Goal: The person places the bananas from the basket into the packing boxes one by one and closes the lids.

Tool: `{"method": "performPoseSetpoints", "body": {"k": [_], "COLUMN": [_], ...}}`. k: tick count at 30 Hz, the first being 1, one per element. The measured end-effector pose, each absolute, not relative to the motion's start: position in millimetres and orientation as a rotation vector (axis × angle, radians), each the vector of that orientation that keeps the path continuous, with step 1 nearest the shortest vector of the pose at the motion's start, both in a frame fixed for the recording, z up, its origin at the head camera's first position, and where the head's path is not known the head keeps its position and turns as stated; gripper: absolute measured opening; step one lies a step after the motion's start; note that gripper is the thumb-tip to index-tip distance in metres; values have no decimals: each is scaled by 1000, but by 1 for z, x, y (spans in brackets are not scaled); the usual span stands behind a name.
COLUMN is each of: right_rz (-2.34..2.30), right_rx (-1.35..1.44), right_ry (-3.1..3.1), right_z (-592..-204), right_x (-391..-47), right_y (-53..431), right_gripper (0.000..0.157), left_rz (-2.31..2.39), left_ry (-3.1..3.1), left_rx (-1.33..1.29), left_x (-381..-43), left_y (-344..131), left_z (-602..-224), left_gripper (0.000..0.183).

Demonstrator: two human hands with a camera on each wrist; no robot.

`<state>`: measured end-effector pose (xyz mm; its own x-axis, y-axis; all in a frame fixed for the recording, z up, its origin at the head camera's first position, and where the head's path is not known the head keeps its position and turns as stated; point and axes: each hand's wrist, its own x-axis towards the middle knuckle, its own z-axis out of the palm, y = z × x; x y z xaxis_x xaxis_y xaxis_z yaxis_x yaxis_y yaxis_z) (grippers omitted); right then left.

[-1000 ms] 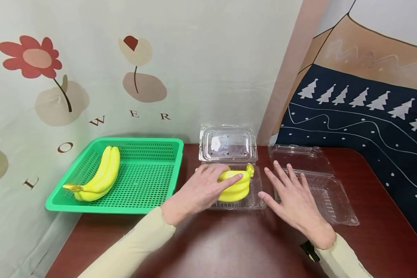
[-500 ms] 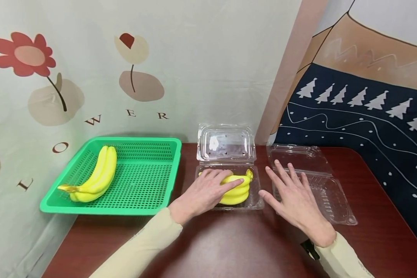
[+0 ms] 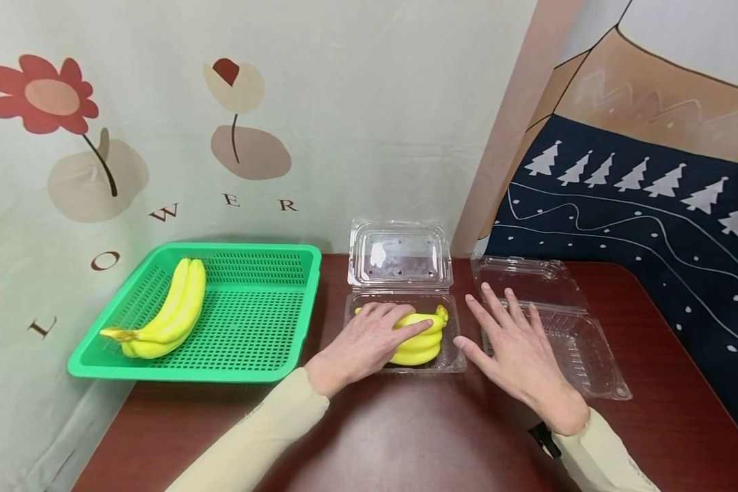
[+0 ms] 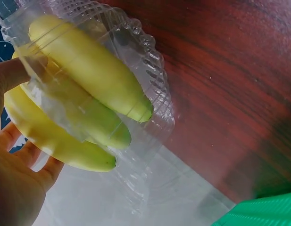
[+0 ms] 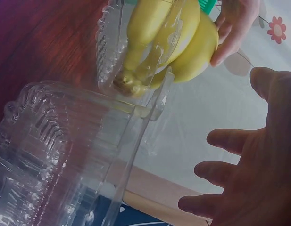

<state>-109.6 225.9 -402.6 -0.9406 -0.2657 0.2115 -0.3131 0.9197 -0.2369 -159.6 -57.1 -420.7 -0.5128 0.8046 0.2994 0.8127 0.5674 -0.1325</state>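
In the head view my left hand (image 3: 369, 342) holds a bunch of yellow bananas (image 3: 419, 347) from above, within the tray of the middle clear plastic clamshell box (image 3: 452, 355), whose lid stands raised behind. The left wrist view shows the bananas (image 4: 88, 66) through the clear wall, with the thumb on one side of them and several fingers on the other. My right hand (image 3: 523, 348), fingers spread and holding nothing, hovers by the left part of a second clear clamshell box (image 3: 596, 355), which also has its lid laid back.
On the left stands a green perforated basket (image 3: 255, 328) with another bunch of bananas (image 3: 175, 314) inside. All of it sits on a dark red wooden table (image 3: 406, 437). Printed cloth backdrops (image 3: 369, 137) rise close behind the table.
The left hand has lowered the bananas a little into the middle box, and they sit slightly deeper in its tray. My right hand has barely moved. The head view has shifted slightly.
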Motion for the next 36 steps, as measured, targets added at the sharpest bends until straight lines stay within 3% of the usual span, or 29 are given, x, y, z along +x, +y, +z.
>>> {"method": "performPoseSetpoints", "body": {"k": [21,36], "right_rz": [421,750], "right_rx": [444,369], "right_ry": [-2915,-2948], "right_z": [-404,-396], "right_x": [-117,-137], "right_y": [214,198], "right_gripper": [78,79], "left_rz": [-168,-940], "left_ry": [-2607,-2459], "left_rx": [-1330,-799], "left_x": [-157,-146], "left_y": [-61,-70], "left_z": [-429,-439], "left_gripper": [67,67]}}
